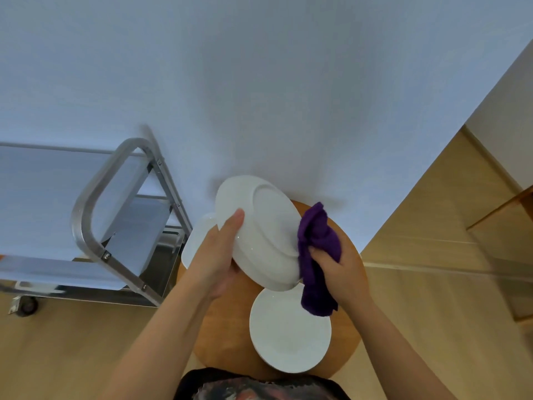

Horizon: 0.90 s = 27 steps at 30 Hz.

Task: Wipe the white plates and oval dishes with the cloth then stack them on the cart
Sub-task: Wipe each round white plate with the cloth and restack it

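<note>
Nearest, a round white plate (pixel 290 326) lies flat on the round wooden desk (pixel 223 321). Above it, the left hand (pixel 215 259) holds an oval dish (pixel 259 229) tilted with its underside toward the camera, thumb stretched along the base and the other fingers hidden behind the rim. The right hand (pixel 339 268) has its fingers clenched around a bunched purple cloth (pixel 317 255), which touches the dish's right edge and hangs down over the near plate. Behind the left hand, another white dish (pixel 194 245) rests at the desk's far left edge. Farther left stands the metal cart (pixel 95 217), against a pale wall.
</note>
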Motion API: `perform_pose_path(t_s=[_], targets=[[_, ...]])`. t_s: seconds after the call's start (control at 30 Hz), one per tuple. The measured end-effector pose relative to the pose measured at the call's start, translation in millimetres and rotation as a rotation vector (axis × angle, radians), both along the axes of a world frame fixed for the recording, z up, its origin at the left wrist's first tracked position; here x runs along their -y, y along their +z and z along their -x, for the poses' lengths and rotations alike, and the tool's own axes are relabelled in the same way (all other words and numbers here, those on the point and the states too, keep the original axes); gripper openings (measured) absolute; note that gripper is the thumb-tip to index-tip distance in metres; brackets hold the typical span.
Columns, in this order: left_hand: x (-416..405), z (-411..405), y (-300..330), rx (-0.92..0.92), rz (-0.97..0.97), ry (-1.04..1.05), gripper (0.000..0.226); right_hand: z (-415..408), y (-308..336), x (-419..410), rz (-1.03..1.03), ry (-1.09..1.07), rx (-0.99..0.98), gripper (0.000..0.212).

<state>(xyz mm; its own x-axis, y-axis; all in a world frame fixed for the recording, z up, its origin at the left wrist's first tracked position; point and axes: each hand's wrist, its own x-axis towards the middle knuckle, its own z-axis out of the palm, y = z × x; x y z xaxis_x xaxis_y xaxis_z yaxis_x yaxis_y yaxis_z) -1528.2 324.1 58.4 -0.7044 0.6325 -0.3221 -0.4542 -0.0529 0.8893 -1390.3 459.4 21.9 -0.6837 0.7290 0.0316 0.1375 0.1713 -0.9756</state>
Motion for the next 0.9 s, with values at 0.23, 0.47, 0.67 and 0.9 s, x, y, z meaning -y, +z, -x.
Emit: perform_pose_path(t_s=[0.23, 0.47, 0.67, 0.9], targets=[[-5, -20, -24, -0.684, 0.363, -0.449, 0.025, 8, 5, -3, 0.766, -0.126, -0.183, 0.047], [-24, -42, -67, -1.484, 0.648, -0.894, 0.052, 1, -11, 2, 0.679, -0.208, -0.029, 0.077], [2, -25, -103, -1.120, 0.618, -0.836, 0.085, -26, -51, -6, 0.810, -0.377, 0.090, 0.031], [14, 2, -156, 0.023, 0.672, -0.298, 0.027, -45, -101, -1, 0.886, -0.467, 0.219, 0.031]])
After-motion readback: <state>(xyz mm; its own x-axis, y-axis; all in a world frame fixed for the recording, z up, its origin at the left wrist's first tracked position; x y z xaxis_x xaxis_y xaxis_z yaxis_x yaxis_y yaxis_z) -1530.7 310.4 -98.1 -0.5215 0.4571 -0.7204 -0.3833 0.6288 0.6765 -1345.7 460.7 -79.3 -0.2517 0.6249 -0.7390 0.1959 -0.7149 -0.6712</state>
